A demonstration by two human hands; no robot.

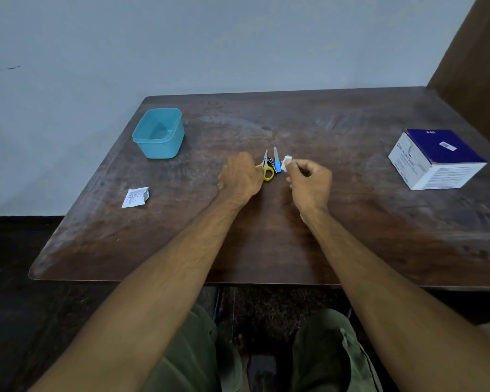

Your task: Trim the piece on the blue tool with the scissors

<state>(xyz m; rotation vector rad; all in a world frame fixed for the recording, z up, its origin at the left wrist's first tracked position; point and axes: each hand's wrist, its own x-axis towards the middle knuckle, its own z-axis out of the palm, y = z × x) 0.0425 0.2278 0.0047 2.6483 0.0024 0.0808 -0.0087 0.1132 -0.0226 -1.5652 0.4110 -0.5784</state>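
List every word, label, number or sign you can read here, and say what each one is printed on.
"BD", with a round logo beside it: on the white side of the blue and white box.
"Alcohol Swabs", faint: same side of the box.
Barcode sticker on the box's blue top: too small to read.
Fine print on the box's front: blurred.
Print on the torn white sachet: too small to read.

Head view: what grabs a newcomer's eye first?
At the table's centre, the left hand grips yellow-handled scissors while the right hand pinches a small white pad; a blue-handled tool lies between them. A teal tub sits far left, a blue-and-white box at the right edge, a torn white sachet nearer left.
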